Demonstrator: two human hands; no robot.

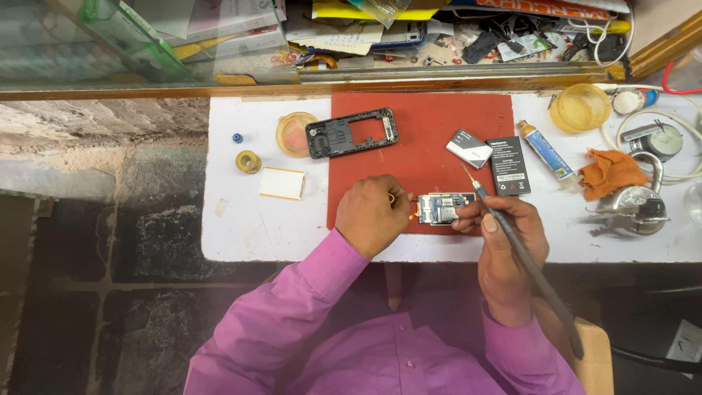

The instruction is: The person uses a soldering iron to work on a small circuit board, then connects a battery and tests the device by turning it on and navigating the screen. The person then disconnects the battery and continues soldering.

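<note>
My left hand [373, 214] pinches the board [444, 208] at the mat's [424, 124] near edge; my right hand [504, 234] grips a tool [526, 263]. Bare tabletop [248, 227] lies at nine o'clock.

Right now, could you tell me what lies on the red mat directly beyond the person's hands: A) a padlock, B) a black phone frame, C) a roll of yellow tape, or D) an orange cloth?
B: the black phone frame rests at the red mat's far left, beyond the left hand.

L hand [373, 214], R hand [504, 234]: closed grip
</note>
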